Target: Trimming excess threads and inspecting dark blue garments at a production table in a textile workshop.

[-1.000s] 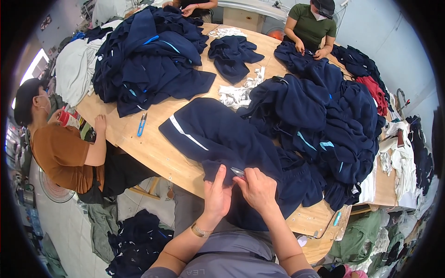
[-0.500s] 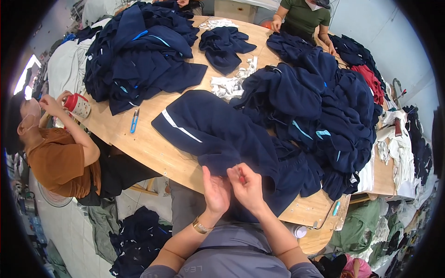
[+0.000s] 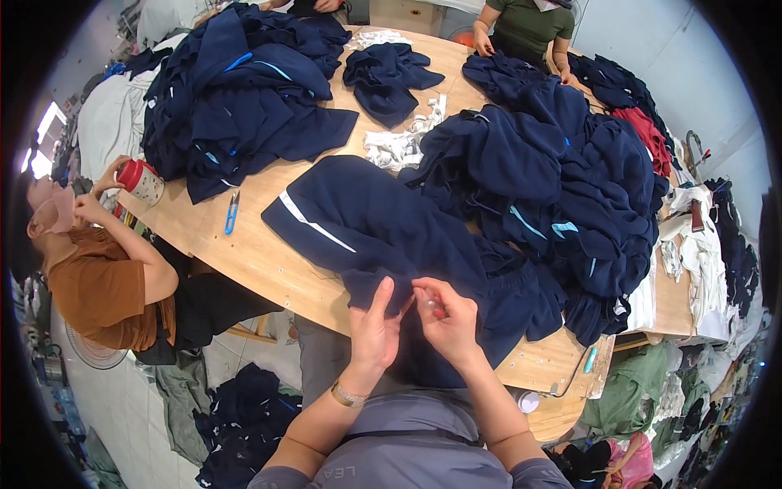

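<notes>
A navy garment piece [image 3: 366,208] with a white stripe lies spread over the near side of the table, its near edge at my hands. My left hand [image 3: 375,332] is against that edge, thumb raised and apart from the fingers; its fingertips are partly hidden. Close beside it, my right hand [image 3: 448,322] is closed, thumb and forefinger together over the navy cloth. Something small and reddish shows within its curled fingers, too small to name. Blue thread snips [image 3: 232,213] rest on the wood to the left.
Navy garments form a large pile [image 3: 570,179] at the right and another [image 3: 244,98] at the far left. White strips [image 3: 395,149] lie between them. At the left a person in brown [image 3: 110,273] holds a red-lidded cup [image 3: 142,181]; another in green [image 3: 525,33] handles cloth opposite.
My right hand has shifted slightly right, away from my left. My left hand has turned and moved up against the cloth edge. The person at left has lowered the hand near the mask.
</notes>
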`<action>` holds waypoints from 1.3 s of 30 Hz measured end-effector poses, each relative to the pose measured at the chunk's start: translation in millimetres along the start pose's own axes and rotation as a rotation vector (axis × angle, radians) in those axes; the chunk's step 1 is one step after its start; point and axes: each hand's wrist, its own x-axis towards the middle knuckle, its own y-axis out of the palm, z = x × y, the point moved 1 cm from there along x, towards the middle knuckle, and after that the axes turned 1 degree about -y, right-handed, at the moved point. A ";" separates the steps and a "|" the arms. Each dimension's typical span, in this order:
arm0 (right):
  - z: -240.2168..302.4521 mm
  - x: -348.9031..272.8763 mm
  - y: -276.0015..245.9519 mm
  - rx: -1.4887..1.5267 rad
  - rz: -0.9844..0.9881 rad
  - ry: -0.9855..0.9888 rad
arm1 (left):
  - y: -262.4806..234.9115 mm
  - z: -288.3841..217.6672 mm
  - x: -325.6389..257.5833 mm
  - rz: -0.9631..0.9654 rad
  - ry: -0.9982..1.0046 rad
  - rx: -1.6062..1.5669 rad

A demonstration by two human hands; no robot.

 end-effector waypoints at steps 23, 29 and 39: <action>-6.6 4.8 -5.8 -0.594 0.040 -0.569 | -13.6 7.5 1.5 0.046 0.249 0.380; -12.9 6.4 -8.5 -0.415 -0.018 -0.510 | -14.9 5.7 4.1 0.123 0.280 0.423; -12.4 1.2 -7.2 -0.368 -0.010 -0.467 | -12.5 1.2 2.4 0.151 0.153 0.274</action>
